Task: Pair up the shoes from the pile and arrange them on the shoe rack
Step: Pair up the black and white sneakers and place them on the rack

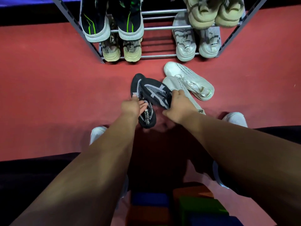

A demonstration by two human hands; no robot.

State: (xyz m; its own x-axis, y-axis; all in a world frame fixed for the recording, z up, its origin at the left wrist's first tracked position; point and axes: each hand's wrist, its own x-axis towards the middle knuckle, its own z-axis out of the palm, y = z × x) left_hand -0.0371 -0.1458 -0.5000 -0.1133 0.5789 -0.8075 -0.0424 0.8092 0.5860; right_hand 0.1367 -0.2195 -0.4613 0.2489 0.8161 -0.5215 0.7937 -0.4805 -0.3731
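Black shoes [154, 90], two, are both in your hands, toes pointing away from you toward the shoe rack [162, 55] straight beyond them: your left hand [132, 106] pinches the nearer one at its opening, your right hand [178, 105] curls round the other. Two white shoes [187, 74] lie on the floor [48, 82] just beyond your right hand (the nearer arm for them), and the rack holds eight shoes [96, 30], four pairs.

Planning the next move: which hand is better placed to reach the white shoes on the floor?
Right, probably: the right hand sits beside the white shoes; the left hand is beyond the black shoes.
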